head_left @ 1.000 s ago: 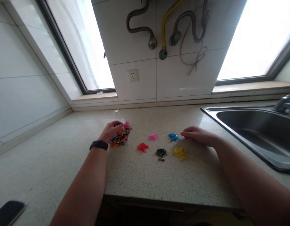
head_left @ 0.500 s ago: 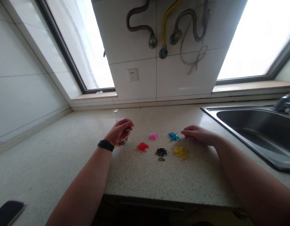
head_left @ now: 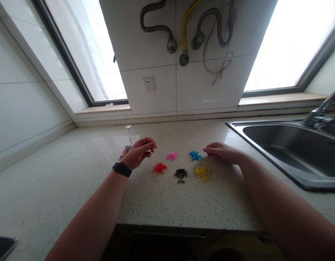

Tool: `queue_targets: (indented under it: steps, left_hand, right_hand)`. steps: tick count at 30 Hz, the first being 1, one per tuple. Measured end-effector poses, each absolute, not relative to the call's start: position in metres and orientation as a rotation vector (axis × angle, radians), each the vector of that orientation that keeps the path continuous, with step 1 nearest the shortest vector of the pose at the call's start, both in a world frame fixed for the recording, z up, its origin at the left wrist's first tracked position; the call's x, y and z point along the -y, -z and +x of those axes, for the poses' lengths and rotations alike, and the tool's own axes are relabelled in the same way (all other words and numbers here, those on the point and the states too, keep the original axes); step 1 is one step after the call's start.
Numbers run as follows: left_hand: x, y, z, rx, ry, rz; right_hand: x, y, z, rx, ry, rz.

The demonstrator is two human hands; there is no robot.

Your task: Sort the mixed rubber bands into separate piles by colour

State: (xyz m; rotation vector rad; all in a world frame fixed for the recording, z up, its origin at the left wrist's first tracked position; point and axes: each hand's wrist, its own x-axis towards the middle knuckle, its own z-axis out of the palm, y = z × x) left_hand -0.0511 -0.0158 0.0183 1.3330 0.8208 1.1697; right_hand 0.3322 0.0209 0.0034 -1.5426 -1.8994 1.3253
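Observation:
My left hand [head_left: 141,151], with a black band on its wrist, pinches a small orange rubber band [head_left: 154,144] at its fingertips. Behind it, partly covered, lies a mixed-colour pile of rubber bands [head_left: 125,151]. My right hand [head_left: 220,151] rests on the counter, fingers pressed together, just right of a blue pile [head_left: 195,155]; whatever it may hold is hidden. Between the hands are a pink pile [head_left: 172,156], a red pile [head_left: 159,168], a black pile [head_left: 181,173] and a yellow pile [head_left: 202,174]. One black loop [head_left: 181,181] lies apart in front.
A clear cup-like thing [head_left: 128,129] stands behind my left hand. To the right is a steel sink [head_left: 238,134] with a tap [head_left: 317,116]. A dark flat object [head_left: 3,248] lies at the near left. The tiled wall carries a socket [head_left: 148,84] and hoses.
My left hand has moved right relative to the mixed pile, which now shows behind it. My right hand stays beside the blue pile. The whole view has shifted slightly.

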Motion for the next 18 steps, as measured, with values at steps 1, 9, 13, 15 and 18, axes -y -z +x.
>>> queue_targets:
  steps: [1,9,13,15,18]
  left_hand:
    - [0.017,-0.017,-0.045,-0.829,-1.156,1.369]
    - [0.056,-0.023,0.038,-0.815,-0.874,2.213]
    - [0.068,-0.022,0.071,-0.707,-0.886,2.665]
    - [0.068,-0.016,0.079,-0.738,-0.865,2.802]
    - [0.067,-0.007,0.085,-0.727,-0.771,2.967]
  right_hand:
    - [-0.022,-0.003,0.333,1.899,-1.33,-1.533]
    - [-0.021,-0.003,0.333,1.9,-1.332,-1.502]
    - [-0.02,-0.004,0.332,1.896,-1.325,-1.48]
    - [-0.02,-0.005,0.331,1.886,-1.326,-1.476]
    - [-0.02,-0.005,0.33,1.889,-1.317,-1.469]
